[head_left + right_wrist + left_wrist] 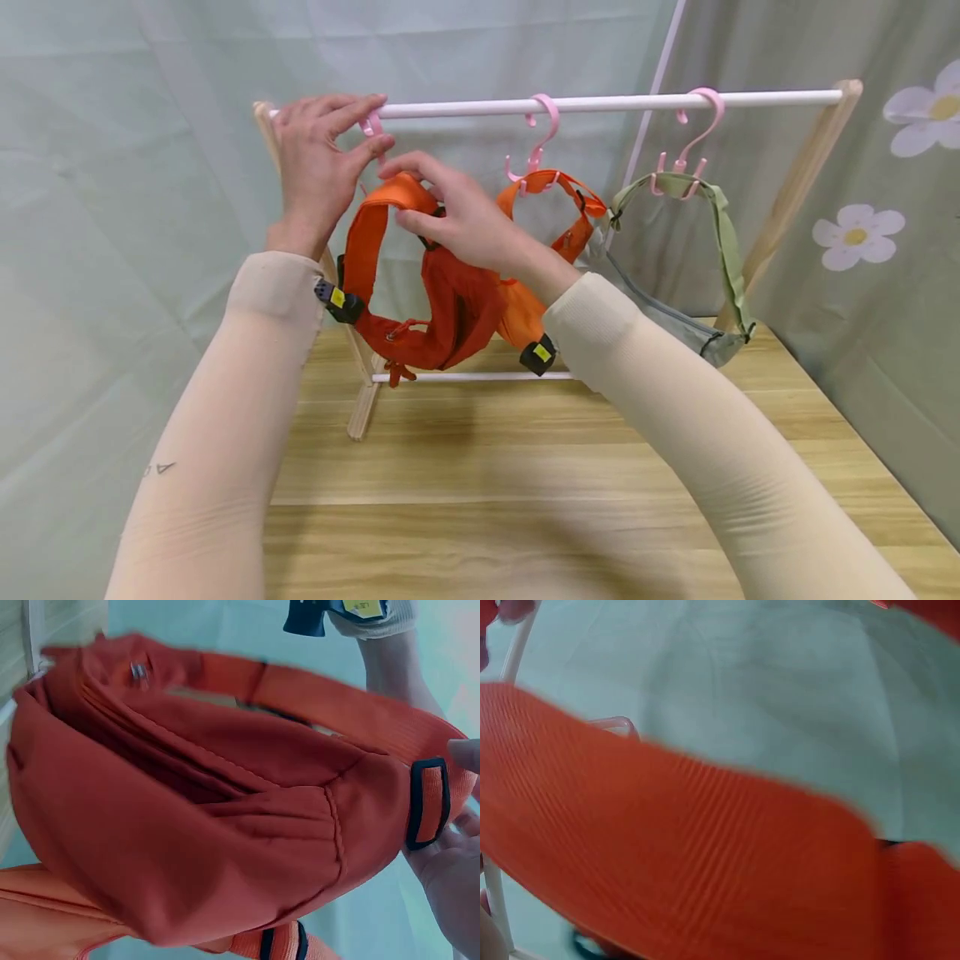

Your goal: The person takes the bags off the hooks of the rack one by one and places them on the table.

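Observation:
My left hand [318, 158] is up at the left end of the white rail, its thumb and index finger pinching a pink hook [372, 125] that sits on the rail. Just below, my right hand [468, 208] grips the orange strap of a red-orange waist bag [457, 321]. In the right wrist view the thumb lies on the strap [330, 694] beside a black buckle [429, 802], with fingers behind it. The bag body hangs down from the strap, its zip side showing. The strap [682, 847] fills much of the left wrist view.
A second orange bag [525, 321] hangs from a pink hook [549, 125] at mid-rail, partly behind my right arm. Farther right a grey-green bag [675, 321] hangs from another hook [708, 125]. The wooden rack [806, 183] stands on a wood-grain table [420, 500].

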Demonstrator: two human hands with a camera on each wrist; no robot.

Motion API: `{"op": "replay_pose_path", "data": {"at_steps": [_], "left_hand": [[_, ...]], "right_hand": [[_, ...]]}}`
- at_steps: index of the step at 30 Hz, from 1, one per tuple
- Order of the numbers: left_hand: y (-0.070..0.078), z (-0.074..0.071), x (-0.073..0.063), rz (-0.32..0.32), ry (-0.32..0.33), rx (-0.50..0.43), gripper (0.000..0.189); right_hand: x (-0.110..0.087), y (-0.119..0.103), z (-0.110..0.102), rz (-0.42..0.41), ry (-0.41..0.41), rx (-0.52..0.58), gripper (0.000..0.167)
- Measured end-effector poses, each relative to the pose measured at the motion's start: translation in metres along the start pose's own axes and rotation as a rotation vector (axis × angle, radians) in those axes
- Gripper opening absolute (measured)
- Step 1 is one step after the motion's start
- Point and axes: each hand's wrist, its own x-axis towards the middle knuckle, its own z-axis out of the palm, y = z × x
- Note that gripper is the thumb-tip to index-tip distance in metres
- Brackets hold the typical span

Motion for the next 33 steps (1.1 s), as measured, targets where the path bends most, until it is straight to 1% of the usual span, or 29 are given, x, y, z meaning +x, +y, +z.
{"op": "replay_pose_path", "data": {"at_steps": [2,6,9,13,15,17,18,20,22,24,26,28,30,33], "left_hand": [[-0.002,0.001,0.0,0.001,-0.009,0.007,0.047],[-0.003,0.001,-0.002,0.017,-0.036,0.009,0.052],[-0.004,-0.001,-0.004,0.031,-0.058,0.014,0.057],[-0.004,-0.004,-0.005,0.045,-0.088,0.035,0.06],[-0.005,-0.006,-0.008,0.051,-0.089,0.031,0.059],[-0.005,-0.009,-0.016,0.07,-0.06,0.007,0.056],[-0.005,-0.011,-0.023,0.084,-0.043,-0.017,0.054],[-0.005,-0.013,-0.041,0.116,-0.017,-0.075,0.049],[-0.006,-0.015,-0.064,0.13,-0.035,-0.143,0.047],[-0.009,-0.015,-0.088,0.118,-0.104,-0.209,0.046],[-0.016,-0.013,-0.111,0.081,-0.194,-0.249,0.048],[-0.023,-0.01,-0.13,0.045,-0.279,-0.284,0.05],[-0.031,-0.007,-0.149,0.004,-0.363,-0.354,0.052],[-0.042,-0.005,-0.175,-0.068,-0.504,-0.491,0.056]], "right_hand": [[-0.003,0.001,-0.001,0.002,-0.002,0.025,0.04],[-0.01,-0.001,-0.006,0.045,-0.035,0.072,0.039],[-0.015,-0.005,-0.01,0.07,-0.075,0.088,0.037],[-0.02,-0.01,-0.016,0.089,-0.11,0.093,0.036],[-0.022,-0.013,-0.018,0.098,-0.118,0.096,0.037],[-0.024,-0.014,-0.021,0.107,-0.117,0.092,0.038],[-0.025,-0.014,-0.022,0.11,-0.114,0.089,0.039],[-0.027,-0.014,-0.024,0.115,-0.107,0.085,0.04],[-0.029,-0.014,-0.026,0.119,-0.1,0.078,0.04],[-0.03,-0.014,-0.027,0.116,-0.094,0.073,0.04],[-0.03,-0.014,-0.028,0.118,-0.09,0.072,0.039],[-0.03,-0.014,-0.028,0.118,-0.088,0.071,0.038],[-0.03,-0.014,-0.029,0.118,-0.088,0.07,0.038],[-0.031,-0.014,-0.029,0.121,-0.093,0.076,0.037]]}}
